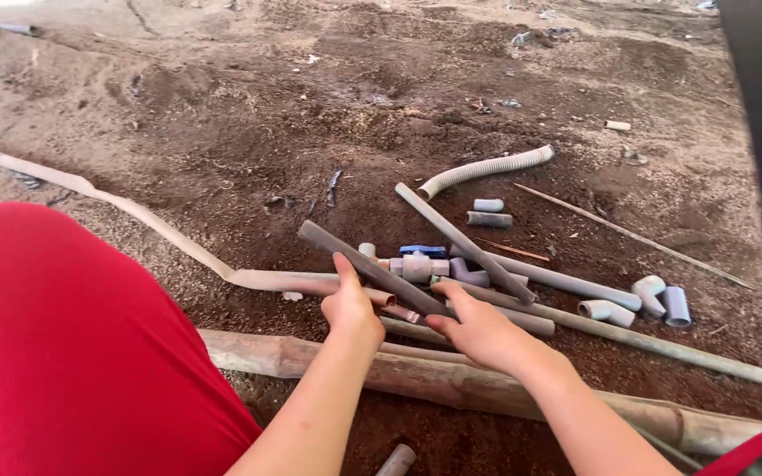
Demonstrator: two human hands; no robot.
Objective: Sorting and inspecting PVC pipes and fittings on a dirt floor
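Note:
Both my hands hold one short grey pipe [346, 254] that slants from upper left to lower right above the dirt. My left hand [352, 307] grips its middle with the thumb up along it. My right hand [478, 330] grips its lower end. Just beyond lie a grey valve fitting with a blue handle [419, 262], a longer grey pipe [465, 242] lying diagonally, and several more grey pipes [575, 286] on the ground.
A corrugated grey hose [487, 169] curves at the back. Elbow fittings [650, 295] and short couplers [489, 212] lie at right. A bamboo pole [451, 381] runs under my forearms. A flat tan hose [143, 216] crosses the left. My red-clad knee [72, 353] fills the lower left.

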